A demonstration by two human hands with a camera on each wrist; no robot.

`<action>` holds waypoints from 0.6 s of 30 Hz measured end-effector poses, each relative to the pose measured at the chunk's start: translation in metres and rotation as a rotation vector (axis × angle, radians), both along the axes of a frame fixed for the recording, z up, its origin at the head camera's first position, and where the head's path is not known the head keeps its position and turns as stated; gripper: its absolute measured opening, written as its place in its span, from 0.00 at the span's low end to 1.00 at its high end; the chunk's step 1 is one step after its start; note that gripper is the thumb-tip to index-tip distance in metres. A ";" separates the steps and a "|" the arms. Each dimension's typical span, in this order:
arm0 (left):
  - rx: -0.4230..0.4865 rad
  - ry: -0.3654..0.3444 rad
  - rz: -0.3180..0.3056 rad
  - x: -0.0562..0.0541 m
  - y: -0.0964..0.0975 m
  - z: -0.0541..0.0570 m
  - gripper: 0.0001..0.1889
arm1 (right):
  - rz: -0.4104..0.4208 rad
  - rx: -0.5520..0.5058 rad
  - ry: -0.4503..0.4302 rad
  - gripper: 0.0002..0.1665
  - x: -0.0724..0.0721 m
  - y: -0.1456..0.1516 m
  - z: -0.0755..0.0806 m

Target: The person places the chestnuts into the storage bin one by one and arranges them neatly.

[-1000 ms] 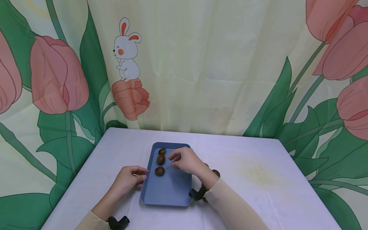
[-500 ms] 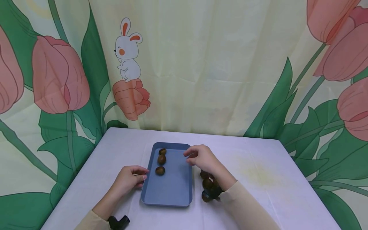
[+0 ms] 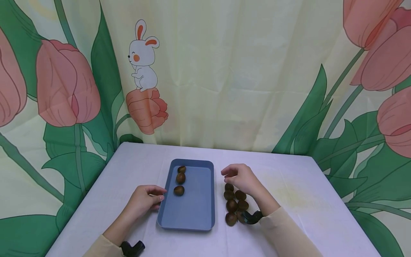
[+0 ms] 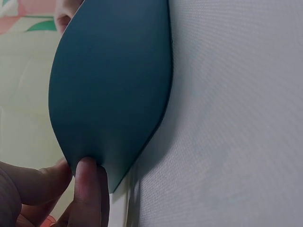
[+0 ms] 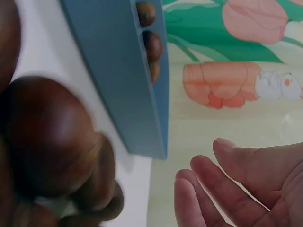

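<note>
A blue-grey rectangular tray (image 3: 192, 214) lies on the table with a column of 3 chestnuts (image 3: 181, 178) in its left half. At the tray's left edge is my left hand (image 3: 143, 202). In the left wrist view its thumb presses the outer wall while another finger meets the rim, pinching the edge. Off the tray's right side my right hand (image 3: 240, 177) hovers with loosely bent fingers and nothing between them, as the right wrist view also shows. Just below it, several loose chestnuts (image 3: 231, 205) sit in two rough columns, partly covered by the wrist camera.
A white cloth (image 3: 282, 182) covers the table, with a faint yellow stain on the right. Behind the table hangs a curtain (image 3: 224, 78) printed with tulips and a rabbit. Black wrist cameras are strapped at both sleeves.
My right hand has moved right, from above the tray to beside it, uncovering the loose chestnuts. The left hand and the tray stay in place.
</note>
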State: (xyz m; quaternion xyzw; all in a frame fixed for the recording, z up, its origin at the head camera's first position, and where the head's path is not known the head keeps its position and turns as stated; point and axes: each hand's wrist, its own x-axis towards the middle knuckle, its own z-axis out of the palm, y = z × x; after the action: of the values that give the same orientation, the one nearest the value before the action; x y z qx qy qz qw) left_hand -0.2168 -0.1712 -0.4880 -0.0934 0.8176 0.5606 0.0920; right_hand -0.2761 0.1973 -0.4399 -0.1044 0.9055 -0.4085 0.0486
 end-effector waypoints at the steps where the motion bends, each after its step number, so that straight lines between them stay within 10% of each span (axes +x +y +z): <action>1: -0.001 0.000 -0.001 0.000 0.000 0.000 0.11 | -0.007 0.007 -0.001 0.13 0.000 0.003 -0.002; 18: 0.018 -0.006 0.001 0.000 -0.001 -0.001 0.11 | -0.004 0.074 -0.019 0.14 -0.005 0.031 -0.030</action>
State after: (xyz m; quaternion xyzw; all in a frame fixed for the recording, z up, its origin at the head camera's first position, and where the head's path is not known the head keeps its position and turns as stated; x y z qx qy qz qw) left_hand -0.2173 -0.1720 -0.4891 -0.0949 0.8123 0.5675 0.0949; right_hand -0.2816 0.2282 -0.4699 -0.0970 0.9197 -0.3757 0.0601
